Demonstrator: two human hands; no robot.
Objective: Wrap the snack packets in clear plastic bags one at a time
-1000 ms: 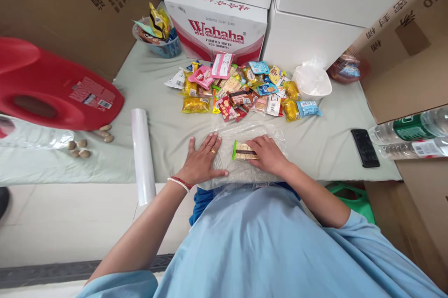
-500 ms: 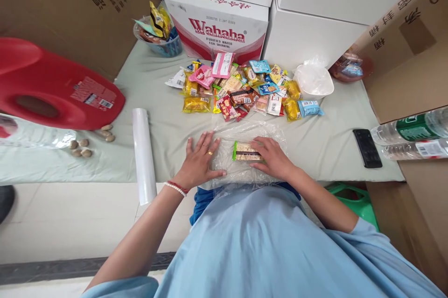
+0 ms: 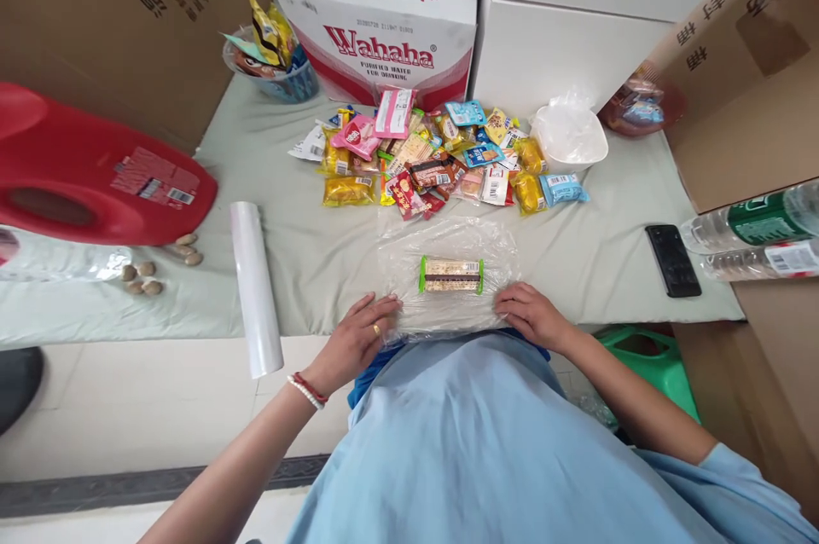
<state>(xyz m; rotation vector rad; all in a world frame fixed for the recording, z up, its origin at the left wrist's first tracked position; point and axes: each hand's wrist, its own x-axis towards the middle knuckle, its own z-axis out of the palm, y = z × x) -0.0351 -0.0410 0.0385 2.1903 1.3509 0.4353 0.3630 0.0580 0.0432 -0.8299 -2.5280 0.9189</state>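
A wrapped wafer snack point(image 3: 451, 276) with green ends lies on a spread sheet of clear plastic film point(image 3: 441, 315) at the table's front edge. My left hand point(image 3: 363, 331), with a ring and bracelets, is closed on the film's left edge, its thumb hidden. At the right edge my right hand point(image 3: 536, 316) has its fingers together on the film, closed on it. Neither hand touches the snack. Behind the film sits a pile of packaged snacks point(image 3: 428, 160).
To the left are a film roll point(image 3: 256, 288), a red jug point(image 3: 153, 186) and several brown nuts point(image 3: 152, 287). A white bowl point(image 3: 569, 153), a phone point(image 3: 673, 261) and plastic bottles point(image 3: 761, 224) are at right. A Wahaba-like red-and-white carton point(image 3: 377, 32) stands behind.
My right hand has let go of the snack and moved right to the film's edge. My left hand has drawn back toward me, from lying spread to closing on the film.
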